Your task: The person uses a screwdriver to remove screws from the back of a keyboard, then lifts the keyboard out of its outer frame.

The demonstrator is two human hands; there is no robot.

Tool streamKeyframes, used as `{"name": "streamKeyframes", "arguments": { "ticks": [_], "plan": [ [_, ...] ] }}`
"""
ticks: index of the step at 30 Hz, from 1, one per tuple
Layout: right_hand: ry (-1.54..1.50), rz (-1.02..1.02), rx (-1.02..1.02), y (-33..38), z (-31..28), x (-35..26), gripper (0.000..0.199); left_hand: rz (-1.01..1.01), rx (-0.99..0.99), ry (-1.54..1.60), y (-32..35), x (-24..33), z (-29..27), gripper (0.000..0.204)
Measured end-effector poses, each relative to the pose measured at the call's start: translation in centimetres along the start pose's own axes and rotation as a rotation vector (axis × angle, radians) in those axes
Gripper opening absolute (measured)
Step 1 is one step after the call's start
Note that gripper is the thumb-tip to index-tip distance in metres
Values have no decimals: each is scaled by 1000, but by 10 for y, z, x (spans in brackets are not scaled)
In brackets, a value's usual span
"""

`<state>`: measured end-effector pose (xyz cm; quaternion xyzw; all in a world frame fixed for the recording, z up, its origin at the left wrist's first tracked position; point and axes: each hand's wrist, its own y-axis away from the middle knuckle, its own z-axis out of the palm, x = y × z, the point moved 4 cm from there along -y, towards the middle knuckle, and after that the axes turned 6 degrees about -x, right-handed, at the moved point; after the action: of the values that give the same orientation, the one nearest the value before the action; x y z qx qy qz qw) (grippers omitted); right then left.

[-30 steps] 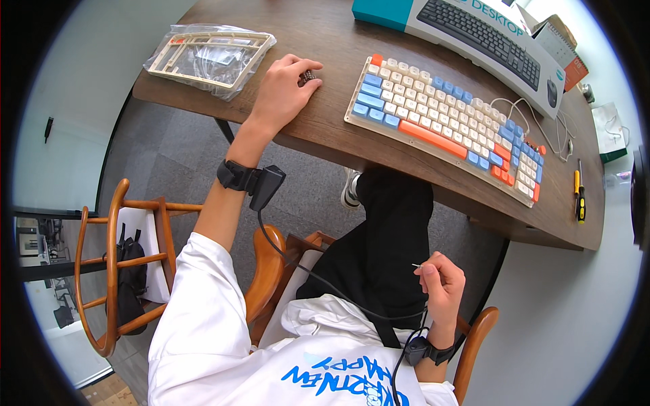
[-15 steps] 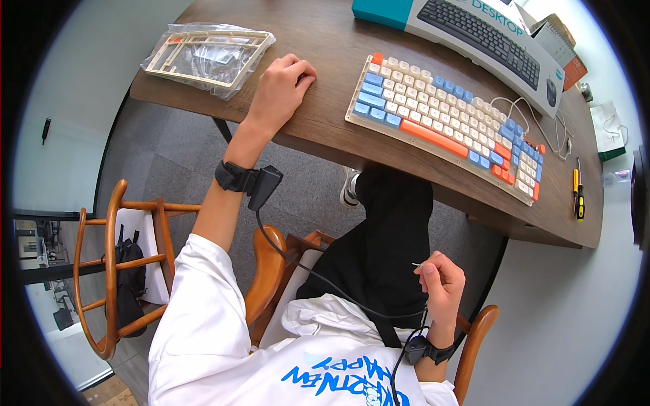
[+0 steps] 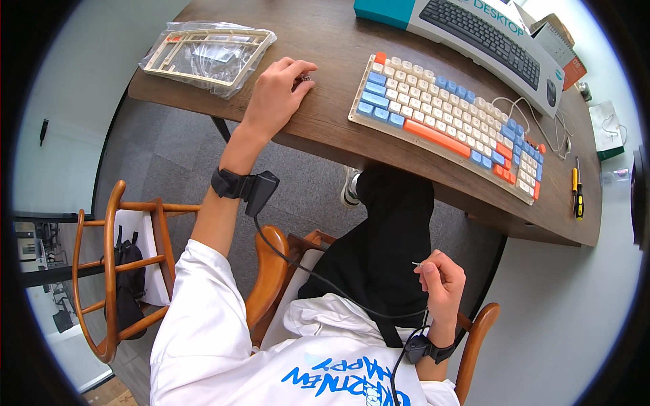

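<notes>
While left hand (image 3: 276, 91) rests on table (image 3: 325, 128), right hand (image 3: 443, 281) pinches pin (image 3: 416, 264).

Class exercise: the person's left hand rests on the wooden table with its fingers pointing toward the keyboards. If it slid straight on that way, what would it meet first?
Probably the multicoloured keyboard: the left hand points right across the table, with a small item at its fingertips. Depth is hard to judge.

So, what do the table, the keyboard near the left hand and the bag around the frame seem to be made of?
The table looks like dark brown wood with a matte finish: faint grain shows. The keyboard seems to be matte plastic, with cream, blue and orange keycaps. The bag looks like thin clear plastic film: it is wrinkled, glossy and see-through.
</notes>
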<state>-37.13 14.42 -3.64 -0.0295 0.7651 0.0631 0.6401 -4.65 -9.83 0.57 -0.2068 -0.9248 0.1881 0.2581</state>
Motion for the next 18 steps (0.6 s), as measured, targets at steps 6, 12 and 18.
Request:
{"name": "streamKeyframes", "arguments": {
  "ticks": [6, 12, 18],
  "plan": [
    [-2, -7, -10, -1, 1, 1, 26, -80, -13, 136, 5, 4, -8, 31],
    [-21, 2, -4, 0, -2, 2, 26, -79, -22, 108, 3, 0, -4, 31],
    [-35, 14, 6, 3, -5, 4, 25, -62, -9, 118, 0, -3, -1, 28]
  ]
}}
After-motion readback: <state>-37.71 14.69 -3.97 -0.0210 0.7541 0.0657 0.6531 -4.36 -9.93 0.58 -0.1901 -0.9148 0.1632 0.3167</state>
